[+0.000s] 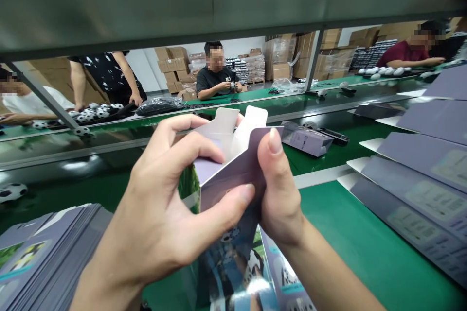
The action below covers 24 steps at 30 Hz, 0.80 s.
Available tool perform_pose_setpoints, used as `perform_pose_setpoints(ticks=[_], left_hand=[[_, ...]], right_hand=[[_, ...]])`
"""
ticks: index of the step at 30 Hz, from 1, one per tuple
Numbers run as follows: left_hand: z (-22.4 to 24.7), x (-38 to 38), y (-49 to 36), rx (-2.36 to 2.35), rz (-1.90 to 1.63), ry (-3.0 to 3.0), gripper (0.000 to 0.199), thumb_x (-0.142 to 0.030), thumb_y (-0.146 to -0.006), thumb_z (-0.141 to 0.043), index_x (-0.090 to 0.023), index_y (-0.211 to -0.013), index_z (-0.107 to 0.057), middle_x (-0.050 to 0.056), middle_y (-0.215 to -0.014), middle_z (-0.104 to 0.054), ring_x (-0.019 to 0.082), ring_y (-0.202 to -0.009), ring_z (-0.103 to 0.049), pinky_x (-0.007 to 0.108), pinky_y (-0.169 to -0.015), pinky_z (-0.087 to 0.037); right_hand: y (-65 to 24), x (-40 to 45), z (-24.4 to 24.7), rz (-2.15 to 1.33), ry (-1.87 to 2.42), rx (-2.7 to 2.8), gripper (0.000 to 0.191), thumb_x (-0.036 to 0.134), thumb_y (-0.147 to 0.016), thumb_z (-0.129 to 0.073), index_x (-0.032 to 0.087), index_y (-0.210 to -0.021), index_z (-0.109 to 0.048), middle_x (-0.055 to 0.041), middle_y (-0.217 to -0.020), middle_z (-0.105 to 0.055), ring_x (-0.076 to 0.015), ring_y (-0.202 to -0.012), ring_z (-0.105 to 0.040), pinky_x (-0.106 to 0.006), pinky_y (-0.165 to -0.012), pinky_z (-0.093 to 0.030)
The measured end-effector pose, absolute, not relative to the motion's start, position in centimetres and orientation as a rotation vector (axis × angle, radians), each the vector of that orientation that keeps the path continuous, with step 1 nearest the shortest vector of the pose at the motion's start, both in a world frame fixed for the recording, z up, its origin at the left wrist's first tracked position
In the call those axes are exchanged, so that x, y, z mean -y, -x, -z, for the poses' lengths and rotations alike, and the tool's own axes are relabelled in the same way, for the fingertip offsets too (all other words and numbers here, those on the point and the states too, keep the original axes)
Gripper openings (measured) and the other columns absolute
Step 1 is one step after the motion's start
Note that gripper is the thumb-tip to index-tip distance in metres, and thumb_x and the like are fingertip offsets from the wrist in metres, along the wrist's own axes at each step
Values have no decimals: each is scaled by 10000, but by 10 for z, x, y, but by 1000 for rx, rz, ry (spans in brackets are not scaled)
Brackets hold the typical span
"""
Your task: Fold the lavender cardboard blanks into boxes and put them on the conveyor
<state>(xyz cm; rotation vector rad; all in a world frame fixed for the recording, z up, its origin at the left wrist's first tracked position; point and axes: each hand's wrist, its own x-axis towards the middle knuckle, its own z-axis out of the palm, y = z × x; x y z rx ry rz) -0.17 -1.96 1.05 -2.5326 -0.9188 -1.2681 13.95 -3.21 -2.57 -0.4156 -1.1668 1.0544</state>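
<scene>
One carton [237, 248] between left hand [160, 209], right hand [280, 199].

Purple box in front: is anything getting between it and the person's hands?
Nothing visible does. The left hand and the right hand both touch the purple box directly. Its pale flaps stick up at the open end, without separating either hand from it.

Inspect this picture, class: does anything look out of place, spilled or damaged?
Nothing looks plainly spilled or damaged; the held box is simply open. Mildly odd: one soccer ball sits alone near the left edge, apart from the balls clustered beyond.
</scene>
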Motion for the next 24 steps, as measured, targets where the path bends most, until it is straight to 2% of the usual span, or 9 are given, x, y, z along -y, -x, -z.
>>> perform_pose_setpoints(ticks=[3, 6, 10, 12, 14, 16, 19, 21, 24], left_hand=[[-9, 22, -2, 849, 1291, 2588, 346, -539, -883, -616, -301, -1129, -568, -19, -1260, -549, 164, -1216, -534, 278, -998, -532], [-8, 25, -7, 742, 1365, 2735, 424, -406, -923, -625, -298, -1317, -514, -50, -1331, -525, 94, -1232, -522, 144, -1080, -437], [-10, 25, -5, 698, 1454, 2767, 155, -398, -898, -681, -272, -984, -653, -50, -1066, -640, 103, -1046, -616, 173, -930, -528], [-12, 24, 0, 750, 1515, 2731, 238, -502, -891, -679, -280, -959, -626, -51, -1027, -644, 109, -1003, -627, 189, -833, -560], [-14, 23, 3, 840, 1619, 2707, 399, -622, -835, -698, -291, -1021, -577, -41, -1112, -621, 126, -1062, -613, 187, -788, -579], [-14, 22, 4, 904, 1702, 2706, 546, -685, -761, -737, -292, -1075, -527, -24, -1199, -585, 152, -1157, -577, 180, -765, -594], [-13, 21, 2, 907, 1669, 2748, 573, -684, -746, -750, -286, -1083, -515, -14, -1243, -569, 161, -1149, -589, 169, -725, -607], [-12, 20, 1, 895, 1630, 2772, 550, -673, -771, -733, -284, -1094, -518, -10, -1259, -569, 158, -1125, -610, 166, -754, -607], [-13, 18, 1, 855, 1592, 2789, 531, -660, -793, -719, -287, -1120, -530, -12, -1281, -567, 146, -1130, -613, 149, -812, -591]], right_hand=[[-140, 32, 28, -1145, 257, 1073, 282, 474, -967, -541, 255, -1141, -575, -5, -1115, -627, -210, -1064, -610, -311, -926, -518], [-142, 34, 30, -1048, 432, 1068, 217, 369, -997, -458, 247, -1131, -578, -10, -1113, -628, -208, -1071, -595, -317, -902, -509], [-141, 41, 31, -881, 568, 1058, 507, 633, -971, -441, 301, -1354, -417, -33, -1288, -555, -248, -1171, -561, -407, -1007, -479], [-141, 44, 29, -725, 560, 1206, 601, 658, -940, -504, 316, -1417, -374, -10, -1398, -493, -249, -1320, -457, -422, -1143, -375], [-143, 45, 27, -549, 545, 1378, 470, 586, -952, -539, 267, -1296, -525, 11, -1373, -523, -220, -1419, -333, -380, -1221, -262], [-144, 44, 25, -442, 529, 1421, 326, 506, -973, -519, 215, -1061, -636, -15, -1240, -592, -187, -1398, -352, -316, -1203, -287], [-145, 42, 23, -382, 564, 1359, 282, 409, -948, -511, 181, -848, -643, -53, -982, -614, -163, -1197, -492, -246, -1036, -439], [-144, 42, 23, -337, 581, 1332, 265, 354, -922, -508, 178, -755, -614, -43, -839, -591, -159, -1080, -511, -235, -958, -461], [-141, 41, 25, -310, 558, 1322, 276, 330, -919, -483, 179, -702, -567, -31, -781, -575, -163, -1028, -506, -247, -921, -460]])
